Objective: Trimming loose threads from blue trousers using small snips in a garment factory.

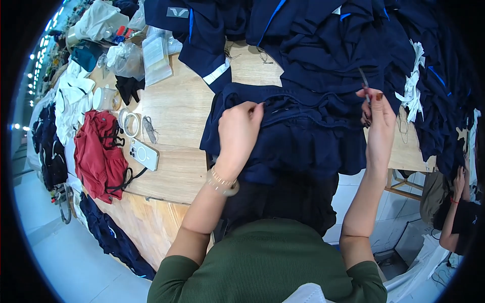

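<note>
A navy garment with a gathered, waistband-like edge (313,144) lies across the table's front edge and hangs over my lap. Over its left part is my left hand (237,129), fingers curled and thumb pressed to the index finger. What that pinch holds, if anything, is too small to make out. My right hand (378,113) is raised at the garment's right end, closed around a small slim tool (364,78). The tool's thin metal tip points up and away; its grip is mostly hidden by my fingers.
More navy garments (328,45) with blue piping pile up at the back and right. On the wooden table (177,111) at left are a phone (144,154), tape rolls (132,124), a red bag (100,154) and plastic bags (125,59). Another person's hand (458,183) shows at far right.
</note>
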The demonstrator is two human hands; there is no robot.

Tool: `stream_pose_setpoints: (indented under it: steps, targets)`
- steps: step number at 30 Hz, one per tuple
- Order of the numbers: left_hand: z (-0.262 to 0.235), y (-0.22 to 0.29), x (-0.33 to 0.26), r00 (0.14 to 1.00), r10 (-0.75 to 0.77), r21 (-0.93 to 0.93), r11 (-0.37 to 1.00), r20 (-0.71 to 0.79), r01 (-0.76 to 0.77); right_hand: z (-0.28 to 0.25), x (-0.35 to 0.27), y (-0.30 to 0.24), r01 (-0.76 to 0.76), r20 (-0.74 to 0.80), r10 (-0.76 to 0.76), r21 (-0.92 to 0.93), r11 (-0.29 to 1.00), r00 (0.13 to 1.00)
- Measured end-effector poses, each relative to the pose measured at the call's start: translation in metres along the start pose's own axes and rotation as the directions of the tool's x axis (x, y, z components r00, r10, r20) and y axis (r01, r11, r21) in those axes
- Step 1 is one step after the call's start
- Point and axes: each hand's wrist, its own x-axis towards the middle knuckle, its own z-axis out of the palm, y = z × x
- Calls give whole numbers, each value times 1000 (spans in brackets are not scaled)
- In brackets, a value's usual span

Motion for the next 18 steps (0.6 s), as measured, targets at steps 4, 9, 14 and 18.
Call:
stream_pose_setpoints:
  steps: [4,9,14,18]
  targets:
    - [31,-5,9,999,-24,236,972,42,13,31,4,-11,24,189,1,-132,991,982]
    - [33,-11,9,991,107,121,988,-81,-97,87,27,11,342,500,-98,-424,838,860]
    - [27,-25,22,945,280,164,953,-168,-253,108,44,42,529,566,-159,-584,615,809]
    - [21,-29,29,935,340,291,909,-102,-298,103,52,35,399,596,-53,-467,789,801]
